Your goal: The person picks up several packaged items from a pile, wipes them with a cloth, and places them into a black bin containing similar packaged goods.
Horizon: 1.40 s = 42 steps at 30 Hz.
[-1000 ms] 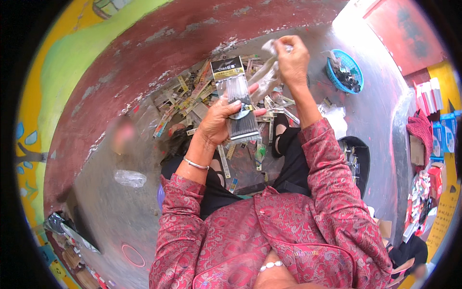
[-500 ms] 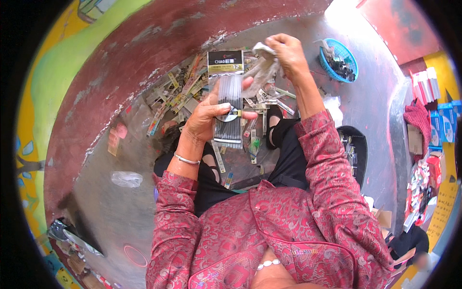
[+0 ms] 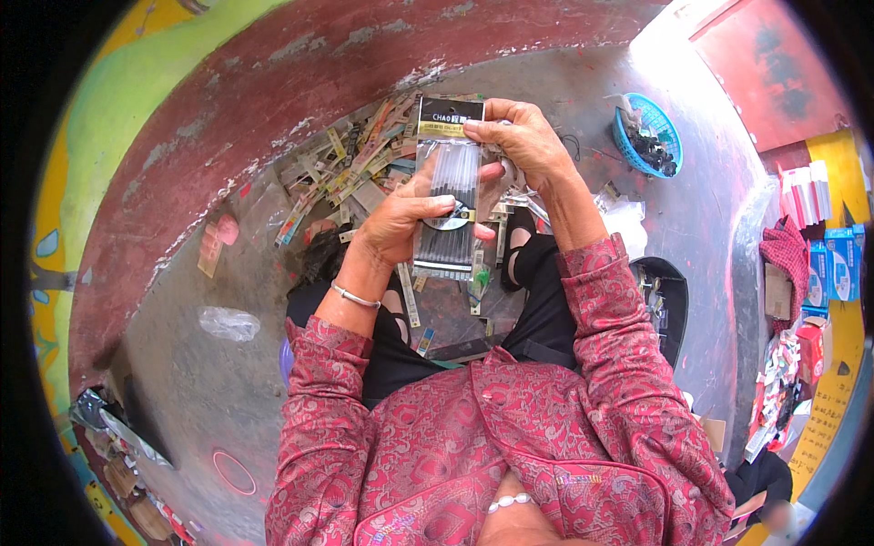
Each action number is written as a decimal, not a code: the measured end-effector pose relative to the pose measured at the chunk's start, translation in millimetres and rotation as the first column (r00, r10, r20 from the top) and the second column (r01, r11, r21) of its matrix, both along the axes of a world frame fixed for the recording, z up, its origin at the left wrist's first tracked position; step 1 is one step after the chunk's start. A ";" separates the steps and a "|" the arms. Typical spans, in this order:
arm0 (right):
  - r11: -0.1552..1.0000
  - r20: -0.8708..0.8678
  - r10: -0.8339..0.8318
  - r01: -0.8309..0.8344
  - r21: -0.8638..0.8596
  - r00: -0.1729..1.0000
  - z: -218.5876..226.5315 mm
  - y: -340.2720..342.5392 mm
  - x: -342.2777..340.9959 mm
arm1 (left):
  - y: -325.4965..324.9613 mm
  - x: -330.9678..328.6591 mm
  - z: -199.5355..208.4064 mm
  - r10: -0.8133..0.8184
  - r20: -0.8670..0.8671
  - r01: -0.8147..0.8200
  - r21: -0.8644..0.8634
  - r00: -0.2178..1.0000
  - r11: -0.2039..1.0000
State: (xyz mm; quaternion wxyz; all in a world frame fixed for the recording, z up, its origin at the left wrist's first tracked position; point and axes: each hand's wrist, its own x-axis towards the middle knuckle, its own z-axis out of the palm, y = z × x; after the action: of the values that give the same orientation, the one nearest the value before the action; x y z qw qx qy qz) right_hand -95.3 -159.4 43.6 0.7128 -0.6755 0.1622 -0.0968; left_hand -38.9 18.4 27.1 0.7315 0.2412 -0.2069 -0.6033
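A clear packet of pen refills (image 3: 448,168) with a black and yellow header is held upright in front of me. Inside are thin sticks, part dark and part clear, and a round silvery label sits near the middle. My left hand (image 3: 401,218) grips the lower half, its thumb across the front and its fingers behind. At the top right corner, my right hand (image 3: 528,136) pinches the header with the thumb in front. A greyish-white cloth (image 3: 512,175) shows partly below my right hand, mostly hidden by the packet and fingers.
Many flat printed strips (image 3: 350,182) lie heaped on the floor beyond my feet. A blue basket (image 3: 669,123) with dark items stands far right. Beside my right leg is a black tub (image 3: 675,314). A clear plastic bag (image 3: 229,323) lies left; boxes (image 3: 842,264) line the right wall.
My right hand has come down and left with the cloth, and now pinches the packet's header. The packet has shifted slightly right, still in my left hand.
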 end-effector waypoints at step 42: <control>0.965 -0.035 -0.264 0.263 -0.025 0.964 -6.9 -19.6 7.2 | -10.0 31.6 -22.6 0.481 0.212 -0.525 0.294 0.851 0.799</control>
State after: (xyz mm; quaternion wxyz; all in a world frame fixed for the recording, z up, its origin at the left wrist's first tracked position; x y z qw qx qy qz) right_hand -88.1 -179.0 36.7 0.6837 -0.6566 0.2631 -0.1793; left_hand -7.2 8.4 4.5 0.7975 0.4484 -0.0735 -0.3970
